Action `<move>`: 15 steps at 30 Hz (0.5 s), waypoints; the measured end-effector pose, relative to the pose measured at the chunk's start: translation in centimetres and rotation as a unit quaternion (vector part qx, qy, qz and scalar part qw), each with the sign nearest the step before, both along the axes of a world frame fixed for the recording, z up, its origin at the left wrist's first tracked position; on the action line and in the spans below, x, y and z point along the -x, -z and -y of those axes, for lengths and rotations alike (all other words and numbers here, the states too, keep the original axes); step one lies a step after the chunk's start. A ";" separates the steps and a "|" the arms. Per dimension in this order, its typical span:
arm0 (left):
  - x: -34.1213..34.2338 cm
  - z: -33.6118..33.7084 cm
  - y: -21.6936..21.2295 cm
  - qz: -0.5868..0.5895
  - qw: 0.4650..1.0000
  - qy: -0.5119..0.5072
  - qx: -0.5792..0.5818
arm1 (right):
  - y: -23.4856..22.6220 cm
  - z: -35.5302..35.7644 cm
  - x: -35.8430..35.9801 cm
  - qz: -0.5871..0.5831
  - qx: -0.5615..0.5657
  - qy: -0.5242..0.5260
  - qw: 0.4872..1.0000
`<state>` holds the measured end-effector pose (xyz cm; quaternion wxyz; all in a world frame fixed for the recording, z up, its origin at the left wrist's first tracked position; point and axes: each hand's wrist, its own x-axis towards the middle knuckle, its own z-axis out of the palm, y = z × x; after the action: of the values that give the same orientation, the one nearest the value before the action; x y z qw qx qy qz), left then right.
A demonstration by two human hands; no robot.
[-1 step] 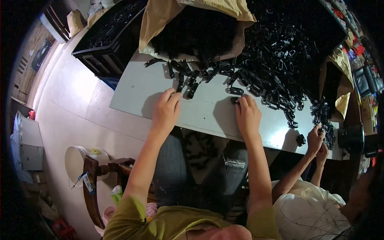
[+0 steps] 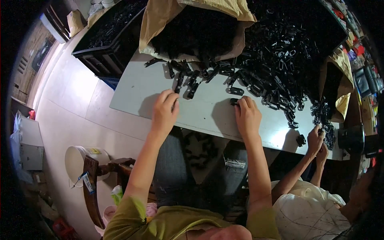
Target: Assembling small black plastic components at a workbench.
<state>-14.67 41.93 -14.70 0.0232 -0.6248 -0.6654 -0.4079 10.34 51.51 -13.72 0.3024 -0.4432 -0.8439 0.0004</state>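
Observation:
My left hand (image 2: 165, 110) rests low over the table, fingers bent and drawn together. A dark sliver shows between its fingers, seemingly a small black plastic piece mostly hidden by them. Just beyond the fingertips lie several loose black plastic pieces (image 2: 193, 90). To the right, my right hand (image 2: 249, 116) pinches an oblong black plastic piece (image 2: 233, 101) at the table surface. A similar ring-shaped piece (image 2: 237, 91) lies a little beyond it.
A brown paper sack (image 2: 154, 24) with dark contents opens toward me on the white table (image 2: 136, 94). A big heap of black pieces (image 2: 280, 52) spreads at right. A co-worker's hands (image 2: 316, 142) handle pieces near another sack (image 2: 345, 96). A black crate (image 2: 104, 56) and white bucket (image 2: 76, 164) stand left.
My left hand has drawn slightly back toward me, its fingers more curled, with a dark sliver now showing between them. The piece at my right fingertips shows a little more.

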 end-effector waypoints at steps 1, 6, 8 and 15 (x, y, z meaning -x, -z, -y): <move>0.1 0.6 -0.1 0.068 0.998 -0.015 -0.009 | -0.5 0.9 0.2 -0.007 0.042 0.004 0.999; -0.8 3.0 -0.8 0.413 0.910 -0.009 0.036 | -0.9 2.8 0.5 0.016 0.168 0.039 0.985; -1.8 3.3 -0.9 0.456 0.887 0.027 0.069 | -1.1 3.0 1.0 -0.057 0.212 -0.080 0.972; -5.1 3.4 -2.0 0.467 0.874 0.092 0.103 | -3.4 7.2 4.9 -0.086 0.117 -0.164 0.976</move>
<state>-9.52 38.48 -12.67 -0.3922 -0.4191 -0.5765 -0.5815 5.43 44.34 -10.34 0.3161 -0.3292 -0.8700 0.1867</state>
